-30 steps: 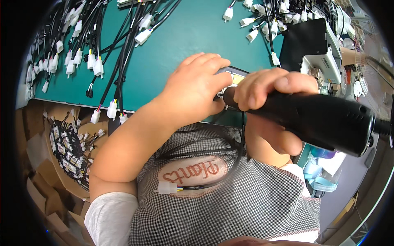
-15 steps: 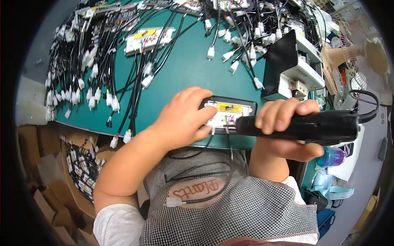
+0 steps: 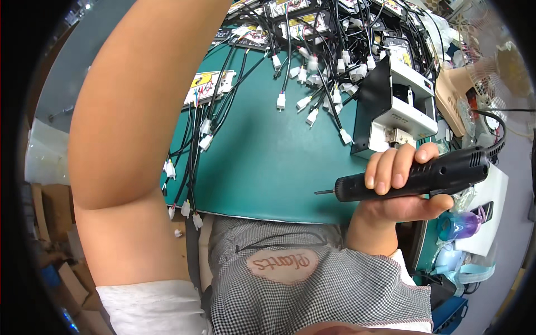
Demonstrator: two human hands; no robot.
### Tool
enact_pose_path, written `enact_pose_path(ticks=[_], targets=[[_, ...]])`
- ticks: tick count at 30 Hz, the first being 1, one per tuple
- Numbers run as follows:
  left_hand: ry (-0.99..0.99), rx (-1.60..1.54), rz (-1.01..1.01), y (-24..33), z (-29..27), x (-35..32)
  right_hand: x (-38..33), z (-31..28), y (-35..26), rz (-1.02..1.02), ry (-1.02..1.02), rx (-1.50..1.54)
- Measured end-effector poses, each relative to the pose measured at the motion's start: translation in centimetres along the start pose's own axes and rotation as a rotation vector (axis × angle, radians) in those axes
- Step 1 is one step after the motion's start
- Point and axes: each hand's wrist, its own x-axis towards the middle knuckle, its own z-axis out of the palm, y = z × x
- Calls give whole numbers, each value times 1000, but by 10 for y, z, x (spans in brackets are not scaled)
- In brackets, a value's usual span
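My right hand [image 3: 399, 184] grips a black electric screwdriver [image 3: 446, 170] near the front right of the green table mat [image 3: 268, 167]. The tool lies level, its bit pointing left over the mat and touching nothing. My left forearm [image 3: 134, 111] rises steeply across the left of the picture and leaves it at the top edge, so the left hand is hidden. The mat in front of me between the two arms carries no workpiece.
Bundles of black cables with white connectors [image 3: 312, 61] cover the back of the mat and hang over its left edge. A black-and-white fixture box [image 3: 399, 106] stands right of centre. A purple bottle [image 3: 460, 226] sits at the right, cardboard boxes [image 3: 50, 223] at the lower left.
My left hand has lifted off the small black unit with the yellow label and swung up out of the picture. That unit is gone from the front edge. The screwdriver stays in my right hand.
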Motion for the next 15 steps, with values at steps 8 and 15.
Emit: enact_pose_path(ticks=[8,15], targets=[[-651,-34,-323,-75,69,-90,-17,-26,21,129,156,-147],[-778,37,-386,-150,117,-192,-18,-14,23,237,176,-133]])
